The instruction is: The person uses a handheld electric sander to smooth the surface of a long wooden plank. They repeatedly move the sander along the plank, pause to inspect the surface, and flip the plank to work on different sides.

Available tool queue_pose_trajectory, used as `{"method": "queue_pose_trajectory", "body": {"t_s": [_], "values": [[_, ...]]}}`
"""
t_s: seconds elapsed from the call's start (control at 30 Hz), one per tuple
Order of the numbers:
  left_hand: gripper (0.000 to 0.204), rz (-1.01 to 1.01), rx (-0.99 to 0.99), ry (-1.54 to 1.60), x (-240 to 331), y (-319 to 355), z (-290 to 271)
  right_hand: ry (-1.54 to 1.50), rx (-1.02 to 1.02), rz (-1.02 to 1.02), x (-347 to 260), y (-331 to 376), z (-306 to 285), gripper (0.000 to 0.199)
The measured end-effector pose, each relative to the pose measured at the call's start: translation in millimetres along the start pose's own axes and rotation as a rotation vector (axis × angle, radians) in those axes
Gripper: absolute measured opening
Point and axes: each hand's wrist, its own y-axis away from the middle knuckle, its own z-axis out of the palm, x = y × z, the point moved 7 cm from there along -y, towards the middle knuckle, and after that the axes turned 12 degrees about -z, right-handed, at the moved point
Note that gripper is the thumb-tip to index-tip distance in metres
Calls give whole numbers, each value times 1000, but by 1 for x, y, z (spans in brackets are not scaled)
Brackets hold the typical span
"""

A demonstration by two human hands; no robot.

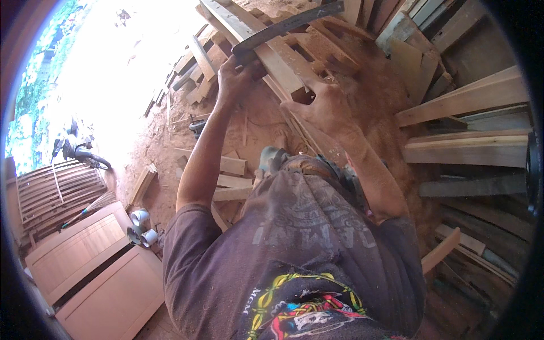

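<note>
A long pale wooden beam (277,63) runs away from me, its near end close to my body. My left hand (235,79) is closed round the dark stock of a try square (289,24) at the beam's left side. The square's long metal blade lies across the beam and sticks out to the right. My right hand (328,107) is curled at the beam's near end, thumb toward the left, and appears to grip it. Its other fingertips are partly hidden.
Offcuts (201,59) lie heaped on the dusty ground around the beam. Boards (464,148) are stacked at the right. Wooden panels (107,272) lie at the lower left near a slatted frame (59,190). A motorcycle (82,150) stands at the far left.
</note>
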Motion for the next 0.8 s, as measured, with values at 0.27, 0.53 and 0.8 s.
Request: {"method": "queue_pose_trajectory", "body": {"t_s": [0.27, 0.53, 0.8], "values": [[28, 0, 115, 61, -84, 21, 18, 142, -124, 274, 106, 65, 80, 64], [27, -79, 372, 435, -157, 42, -48, 148, -138, 355, 101, 92, 66, 73], [29, -263, 700, 662, -222, 50, -121, 272, 73, 451, 91, 264, -61, 57]]}}
